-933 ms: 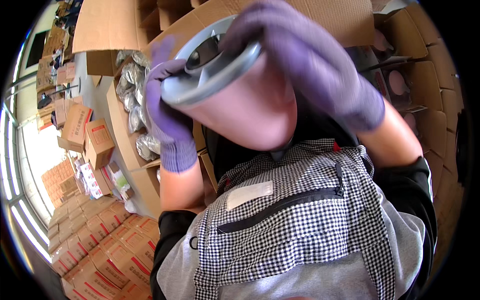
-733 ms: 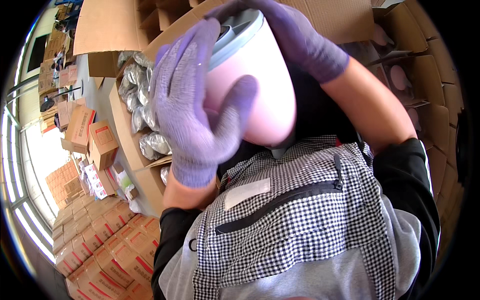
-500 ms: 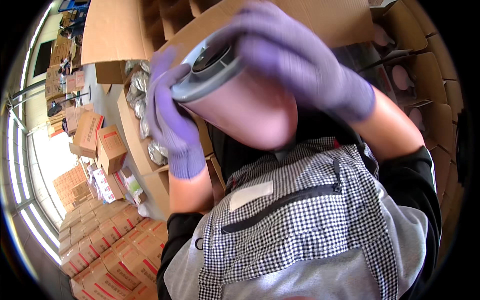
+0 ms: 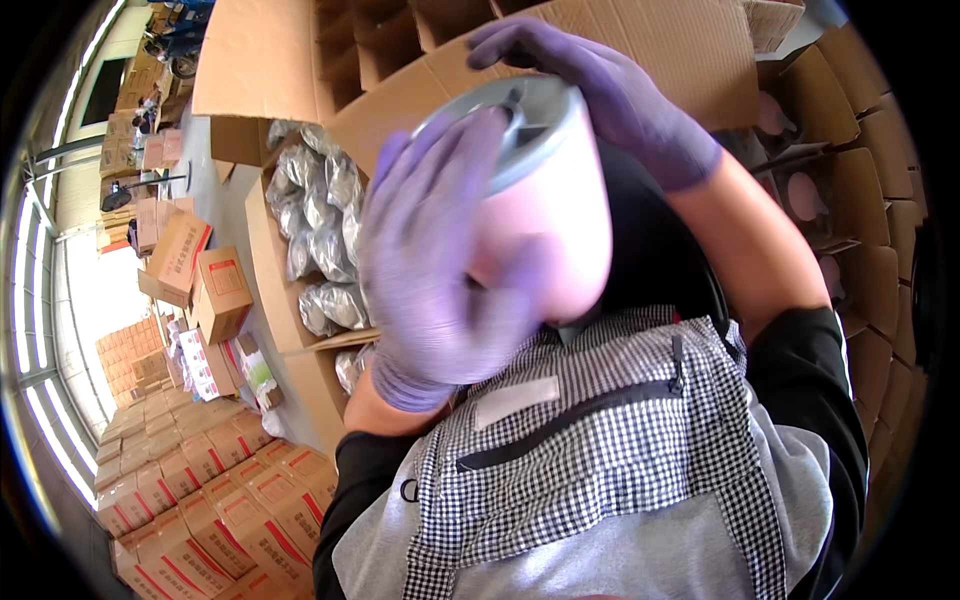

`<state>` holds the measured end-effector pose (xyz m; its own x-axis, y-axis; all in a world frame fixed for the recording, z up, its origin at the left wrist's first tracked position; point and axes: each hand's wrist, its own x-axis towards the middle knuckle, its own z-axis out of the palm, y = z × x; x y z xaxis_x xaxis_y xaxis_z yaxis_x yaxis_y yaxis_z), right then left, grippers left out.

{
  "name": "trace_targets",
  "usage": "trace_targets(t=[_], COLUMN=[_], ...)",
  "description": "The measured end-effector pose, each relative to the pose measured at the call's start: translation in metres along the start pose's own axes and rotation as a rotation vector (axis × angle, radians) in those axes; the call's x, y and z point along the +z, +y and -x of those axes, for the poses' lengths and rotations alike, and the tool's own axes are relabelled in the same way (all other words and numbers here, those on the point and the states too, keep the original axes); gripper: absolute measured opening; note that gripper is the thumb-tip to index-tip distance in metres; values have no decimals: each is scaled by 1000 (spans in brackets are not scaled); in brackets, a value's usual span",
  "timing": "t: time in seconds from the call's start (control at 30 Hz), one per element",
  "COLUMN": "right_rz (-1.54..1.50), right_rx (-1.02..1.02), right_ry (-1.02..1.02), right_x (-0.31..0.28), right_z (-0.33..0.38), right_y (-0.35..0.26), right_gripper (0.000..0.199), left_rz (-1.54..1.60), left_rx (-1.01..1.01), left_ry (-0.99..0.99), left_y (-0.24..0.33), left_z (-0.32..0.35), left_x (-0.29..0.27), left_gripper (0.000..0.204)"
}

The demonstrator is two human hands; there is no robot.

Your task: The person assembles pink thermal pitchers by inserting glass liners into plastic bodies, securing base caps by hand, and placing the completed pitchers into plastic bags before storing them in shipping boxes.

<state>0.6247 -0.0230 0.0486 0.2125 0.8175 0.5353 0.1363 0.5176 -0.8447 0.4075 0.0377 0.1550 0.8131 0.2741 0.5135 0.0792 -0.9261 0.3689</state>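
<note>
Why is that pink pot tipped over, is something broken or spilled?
Nothing looks broken or spilled. The pink round container with a grey lid is tilted sideways only because two purple-gloved hands hold it: the left hand flat on its side, the right hand over the top. The silver-wrapped bundles sit in their cardboard box.

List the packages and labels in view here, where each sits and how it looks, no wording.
Open cardboard box, left of hands: brown, holding silver foil bags.
Small cartons, far left: brown with red labels.
Stacked cartons, lower left: brown, red-striped.
Divider carton, right: brown cells.
Blank white patch on checked apron.
</note>
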Motion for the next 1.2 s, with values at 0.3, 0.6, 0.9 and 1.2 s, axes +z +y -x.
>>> trace_targets(t=[0.3,0.6,0.9,1.2], right_rz=[531,278,-618,567], right_rx=[-219,-42,361,-237], right_ry=[-154,57,40,-132], right_x=[25,41,14,26], right_z=[11,36,-10,29], right_y=[-98,-56,11,-93], right_gripper=[49,38,55,47], left_rz=[446,172,-212,780], left_rx=[-111,53,64,-133], left_ry=[151,133,-52,221], left_y=[-78,-51,26,-95], left_z=[27,41,-10,52], left_x=[10,13,10,25], left_gripper=[53,51,54,57])
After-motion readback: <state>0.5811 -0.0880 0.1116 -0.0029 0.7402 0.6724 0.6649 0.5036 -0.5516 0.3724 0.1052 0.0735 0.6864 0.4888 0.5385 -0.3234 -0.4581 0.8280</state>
